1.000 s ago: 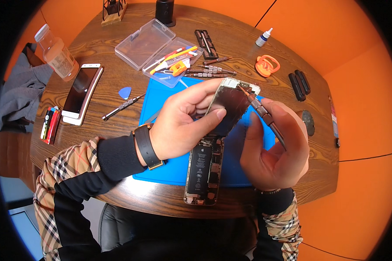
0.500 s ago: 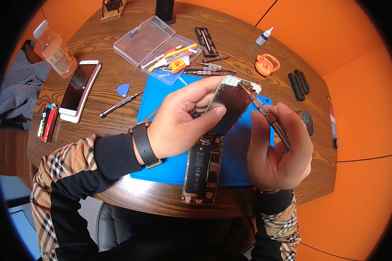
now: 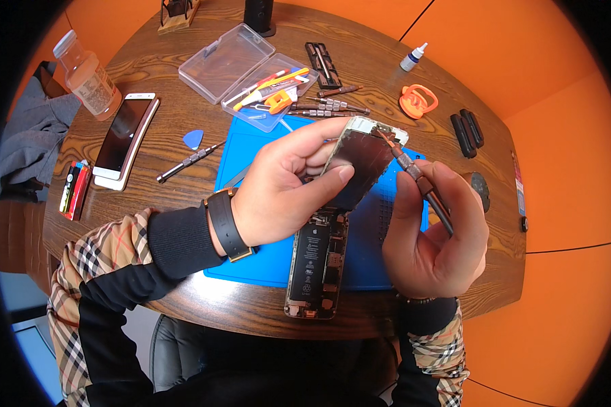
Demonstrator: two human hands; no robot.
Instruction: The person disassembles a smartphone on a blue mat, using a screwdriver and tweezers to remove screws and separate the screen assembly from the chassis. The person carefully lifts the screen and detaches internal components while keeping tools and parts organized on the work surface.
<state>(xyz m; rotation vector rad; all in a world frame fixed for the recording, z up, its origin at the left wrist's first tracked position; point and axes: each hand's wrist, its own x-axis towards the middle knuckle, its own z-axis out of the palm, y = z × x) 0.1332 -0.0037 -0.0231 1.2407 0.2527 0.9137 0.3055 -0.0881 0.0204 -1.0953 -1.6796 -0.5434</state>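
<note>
At the far left of the round wooden table (image 3: pixel 149 122) stands a clear plastic bottle (image 3: pixel 87 74) with a white cap and a pale label. Beside it lie a white phone (image 3: pixel 122 139) and a small red and dark packet (image 3: pixel 73 190) near the edge. An open clear plastic case (image 3: pixel 248 64) holds coloured tools. The left hand (image 3: pixel 285 186) pinches the lifted phone screen panel (image 3: pixel 363 163), thumb and fingers closed on its lower edge. Below it, the opened phone body (image 3: pixel 317 261) lies on the blue work mat (image 3: pixel 265 251). The right hand (image 3: pixel 434 234) is closed around a screwdriver (image 3: pixel 417 180), its tip at the panel's top corner. Farther right sit an orange suction cup (image 3: pixel 417 102) and a small white dropper bottle (image 3: pixel 414 57).
</note>
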